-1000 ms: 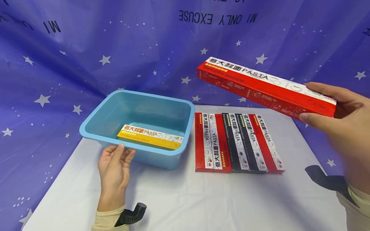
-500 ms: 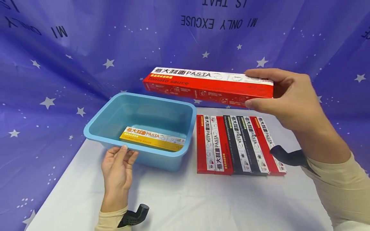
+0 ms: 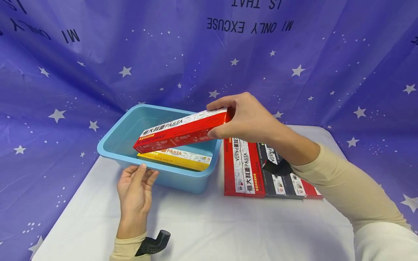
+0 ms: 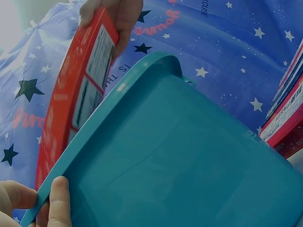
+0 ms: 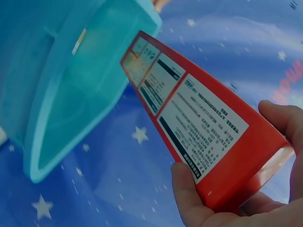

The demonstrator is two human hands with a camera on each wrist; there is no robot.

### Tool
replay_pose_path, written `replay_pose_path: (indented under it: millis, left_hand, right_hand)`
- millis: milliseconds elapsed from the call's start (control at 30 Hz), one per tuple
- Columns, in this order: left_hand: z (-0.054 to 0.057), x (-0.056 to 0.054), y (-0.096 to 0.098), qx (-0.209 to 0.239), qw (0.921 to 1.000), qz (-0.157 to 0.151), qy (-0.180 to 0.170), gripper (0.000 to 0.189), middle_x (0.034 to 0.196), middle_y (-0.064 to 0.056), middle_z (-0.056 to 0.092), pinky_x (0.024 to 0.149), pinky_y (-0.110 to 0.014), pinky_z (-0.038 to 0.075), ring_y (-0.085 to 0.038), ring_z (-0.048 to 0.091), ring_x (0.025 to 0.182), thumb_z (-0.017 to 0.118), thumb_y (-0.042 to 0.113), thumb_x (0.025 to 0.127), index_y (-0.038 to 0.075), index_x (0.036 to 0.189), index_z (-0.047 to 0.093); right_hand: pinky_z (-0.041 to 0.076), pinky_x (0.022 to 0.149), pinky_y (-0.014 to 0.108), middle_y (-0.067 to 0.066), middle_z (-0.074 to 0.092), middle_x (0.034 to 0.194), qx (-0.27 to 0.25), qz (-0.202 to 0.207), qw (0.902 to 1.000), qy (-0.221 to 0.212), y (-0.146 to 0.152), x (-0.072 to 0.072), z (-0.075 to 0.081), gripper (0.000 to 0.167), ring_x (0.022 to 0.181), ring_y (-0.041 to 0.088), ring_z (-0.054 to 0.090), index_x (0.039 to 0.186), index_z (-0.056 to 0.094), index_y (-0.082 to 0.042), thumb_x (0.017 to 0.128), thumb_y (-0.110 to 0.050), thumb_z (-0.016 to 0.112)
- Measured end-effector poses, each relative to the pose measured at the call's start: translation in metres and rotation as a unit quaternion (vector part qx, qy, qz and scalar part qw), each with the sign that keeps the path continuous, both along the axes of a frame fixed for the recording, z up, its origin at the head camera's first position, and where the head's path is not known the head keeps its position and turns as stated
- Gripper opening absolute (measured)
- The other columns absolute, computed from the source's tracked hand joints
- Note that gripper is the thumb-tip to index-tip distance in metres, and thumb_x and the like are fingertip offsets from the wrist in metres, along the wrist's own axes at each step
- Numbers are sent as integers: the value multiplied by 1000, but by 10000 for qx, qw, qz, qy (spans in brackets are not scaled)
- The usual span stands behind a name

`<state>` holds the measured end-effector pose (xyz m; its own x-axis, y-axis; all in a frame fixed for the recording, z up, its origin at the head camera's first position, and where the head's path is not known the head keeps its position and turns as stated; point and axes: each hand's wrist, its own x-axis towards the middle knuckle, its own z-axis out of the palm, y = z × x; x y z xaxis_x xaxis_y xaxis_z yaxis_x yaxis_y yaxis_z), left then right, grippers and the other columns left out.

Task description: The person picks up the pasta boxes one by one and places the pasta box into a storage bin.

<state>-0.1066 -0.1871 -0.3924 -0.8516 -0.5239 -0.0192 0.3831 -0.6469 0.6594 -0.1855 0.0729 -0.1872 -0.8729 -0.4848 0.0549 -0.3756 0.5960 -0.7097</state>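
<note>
My right hand [image 3: 249, 117] grips one end of a red tomato sauce pasta box [image 3: 179, 132], thumb on the near side and fingers over the far side. The box tilts down to the left, its free end over the opening of the blue plastic basin [image 3: 183, 181]. Inside the basin lies a yellow chicken curry pasta box [image 3: 176, 159], partly covered by the red one in the head view. My left hand [image 3: 135, 192] pinches the basin's near rim between thumb and fingers, as the left wrist view also shows at the rim [image 4: 71, 151].
Right of the basin, several red and black pasta boxes [image 3: 245, 174] lie side by side on the white tablecloth [image 3: 245, 228], partly hidden by my right forearm. A purple star-patterned curtain [image 3: 183, 47] hangs behind the table.
My right hand has carried the red pasta box leftward and down from the upper right to over the basin, tipping its free end downward. My left hand has stayed on the rim.
</note>
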Motion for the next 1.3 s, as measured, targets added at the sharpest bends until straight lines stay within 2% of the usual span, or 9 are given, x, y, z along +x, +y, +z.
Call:
replay_pose_path:
  millis: [300, 667, 767, 867, 933, 1033, 1133, 1200, 1300]
  left_hand:
    - [0, 0, 1, 40, 10000, 28, 26, 26, 87, -15, 65, 69, -35, 62, -21, 68, 68, 68, -2, 89, -4, 102, 45]
    - [2, 0, 2, 156, 9999, 24, 2, 27, 82, -15, 64, 67, -34, 63, -21, 67, 65, 68, -4, 89, -3, 100, 43]
    - [2, 1, 3, 150, 9999, 18, -34, 27, 82, -15, 64, 67, -34, 63, -21, 68, 65, 68, -4, 89, -3, 100, 43]
    - [1, 2, 4, 170, 9998, 8, -42, 26, 82, -15, 65, 66, -33, 63, -21, 67, 65, 67, -4, 89, -2, 99, 44]
    - [0, 2, 4, 194, 9998, 0, -29, 25, 82, -15, 65, 65, -33, 63, -21, 67, 65, 67, -4, 89, -2, 99, 44]
    - [0, 2, 4, 228, 9997, -7, -3, 26, 83, -16, 64, 65, -32, 63, -21, 67, 65, 67, -4, 89, -2, 99, 44]
    - [0, 2, 3, 227, 9997, -1, 11, 26, 85, -16, 65, 65, -31, 63, -21, 67, 66, 68, -4, 89, -3, 99, 44]
    - [0, 1, 3, 167, 9999, 6, 3, 25, 86, -16, 65, 65, -31, 63, -21, 66, 67, 68, -3, 89, -3, 99, 45]
    - [0, 1, 3, 33, 10000, 29, -23, 25, 87, -16, 65, 66, -31, 63, -21, 66, 68, 69, -2, 89, -2, 99, 46]
  right_hand:
    - [59, 63, 24, -10, 65, 101, 1080, 800, 9904, 310, -46, -5, -19, 61, 87, 10, 59, 125, 66, -19, 70, -40, 84]
    - [55, 62, 21, -7, 66, 102, 1704, 1645, 9710, 315, -77, -2, -33, 78, 82, 9, 59, 133, 58, -8, 72, -48, 84]
    - [55, 68, 21, -5, 66, 109, 1832, 1922, 9637, 256, -78, -3, -37, 81, 90, 9, 59, 137, 55, -7, 74, -51, 82]
    - [54, 85, 23, -4, 63, 124, 2077, 2196, 9527, 315, -75, -4, -36, 78, 108, 10, 57, 139, 52, -9, 80, -54, 75]
    - [52, 90, 26, -5, 61, 129, 2145, 2307, 9485, 340, -69, -3, -34, 71, 102, 10, 58, 140, 53, -12, 85, -54, 70]
    - [51, 88, 26, -9, 62, 127, 1999, 2354, 9504, 380, -57, 0, -31, 58, 76, 9, 57, 138, 55, -17, 91, -50, 64]
    - [52, 70, 26, -15, 63, 119, 1670, 2243, 9594, 372, -39, 4, -27, 46, 53, 11, 40, 135, 58, -22, 95, -44, 62]
    - [52, 68, 27, -17, 62, 118, 1470, 2076, 9666, 318, -24, 6, -26, 41, 56, 9, 42, 133, 59, -25, 96, -41, 61]
    - [55, 74, 31, -18, 58, 124, 1144, 1766, 9773, 225, 1, 8, -28, 39, 86, 8, 57, 132, 59, -28, 95, -39, 62]
